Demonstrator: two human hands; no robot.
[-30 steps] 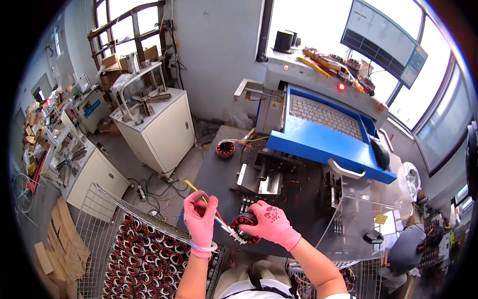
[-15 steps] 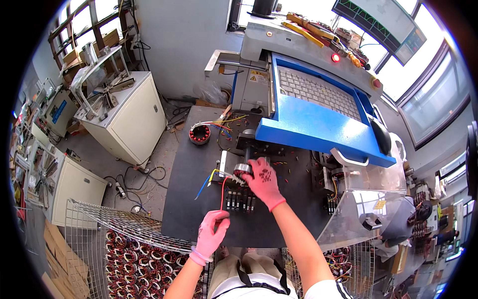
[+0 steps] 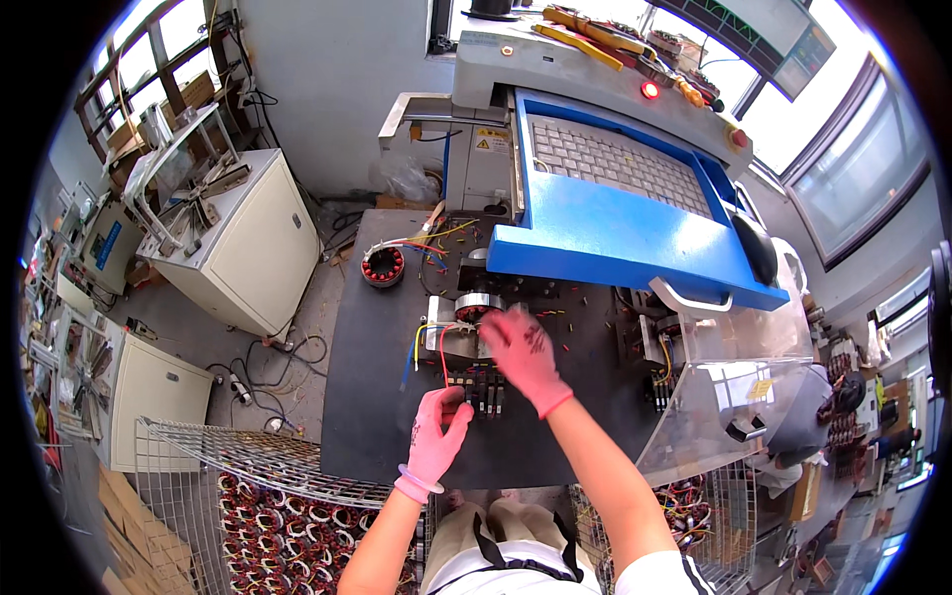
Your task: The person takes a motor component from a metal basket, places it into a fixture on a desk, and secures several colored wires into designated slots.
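Observation:
A motor stator point(image 3: 476, 301), a metal ring with wound coils, sits on the fixture in the middle of the black table. From it come a red wire point(image 3: 443, 365), a yellow one and a blue wire point(image 3: 406, 371). My left hand point(image 3: 439, 436), in a pink glove, is closed on the red wire's lower end beside a row of black wire clips point(image 3: 486, 392). My right hand point(image 3: 524, 359), also gloved, is just below and right of the stator; motion smears its fingertips, so their grip is unclear.
A second stator point(image 3: 383, 266) with loose wires stands at the far left of the table point(image 3: 367, 426). A blue-framed machine tray point(image 3: 615, 243) overhangs the back. A clear guard point(image 3: 714, 407) is on the right. Wire baskets point(image 3: 268, 461) of stators stand below the front edge.
My left hand has moved up and right to the clips with the red wire. My right hand has come off the stator's side and moved slightly lower. The stator now sits flush against the fixture.

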